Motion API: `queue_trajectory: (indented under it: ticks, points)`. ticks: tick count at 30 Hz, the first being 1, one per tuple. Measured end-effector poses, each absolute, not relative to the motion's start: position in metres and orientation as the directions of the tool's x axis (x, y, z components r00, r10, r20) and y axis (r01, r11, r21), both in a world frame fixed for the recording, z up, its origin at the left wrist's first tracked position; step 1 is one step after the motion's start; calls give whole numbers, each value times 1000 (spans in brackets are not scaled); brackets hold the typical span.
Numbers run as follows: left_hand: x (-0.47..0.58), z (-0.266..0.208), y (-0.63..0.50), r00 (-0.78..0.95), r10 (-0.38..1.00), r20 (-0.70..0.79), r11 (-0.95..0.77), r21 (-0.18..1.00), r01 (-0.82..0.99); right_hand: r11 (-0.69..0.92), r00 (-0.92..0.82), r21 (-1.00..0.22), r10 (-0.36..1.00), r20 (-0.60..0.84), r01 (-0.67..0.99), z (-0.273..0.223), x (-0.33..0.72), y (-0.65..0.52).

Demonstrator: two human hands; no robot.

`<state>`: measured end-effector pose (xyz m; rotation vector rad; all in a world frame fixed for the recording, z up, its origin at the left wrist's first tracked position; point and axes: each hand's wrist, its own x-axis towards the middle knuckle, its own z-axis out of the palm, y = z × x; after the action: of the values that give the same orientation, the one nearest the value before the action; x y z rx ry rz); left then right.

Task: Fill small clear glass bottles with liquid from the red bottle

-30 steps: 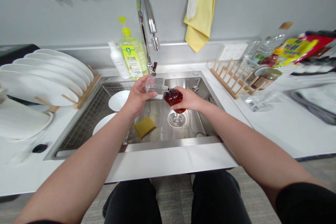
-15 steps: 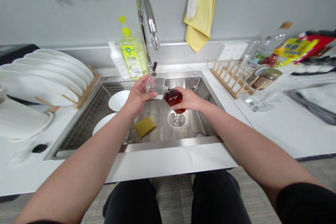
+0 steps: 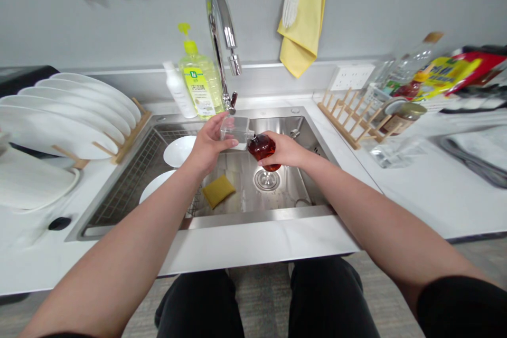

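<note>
My left hand [image 3: 209,145] is closed around a clear, square-sided bottle [image 3: 234,129], tipped on its side with its neck pointing right. My right hand [image 3: 283,150] grips a rounded bottle [image 3: 261,147] of dark red liquid, tilted so that its mouth meets the clear bottle's neck. Whether the two mouths touch I cannot tell. Both bottles are held above the steel sink [image 3: 241,203], over the side with the drain [image 3: 266,179]. A yellow sponge [image 3: 218,191] lies on the sink floor below my left hand.
White bowls [image 3: 179,151] sit on a wire rack at the sink's left. Behind rise the faucet [image 3: 216,37] and a dish soap bottle [image 3: 201,84]. Plates [image 3: 59,121] stand in a wooden rack on the left; another wooden rack [image 3: 352,119] with jars is on the right.
</note>
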<state>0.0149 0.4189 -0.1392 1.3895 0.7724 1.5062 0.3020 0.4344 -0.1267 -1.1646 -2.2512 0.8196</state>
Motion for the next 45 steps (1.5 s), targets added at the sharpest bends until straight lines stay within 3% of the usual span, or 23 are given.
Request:
queue_trajectory:
  ticks: [45]
  points:
    - [14, -141, 421, 62, 896, 440, -423, 887, -184, 479, -521, -678, 838, 164, 558, -124, 303, 432]
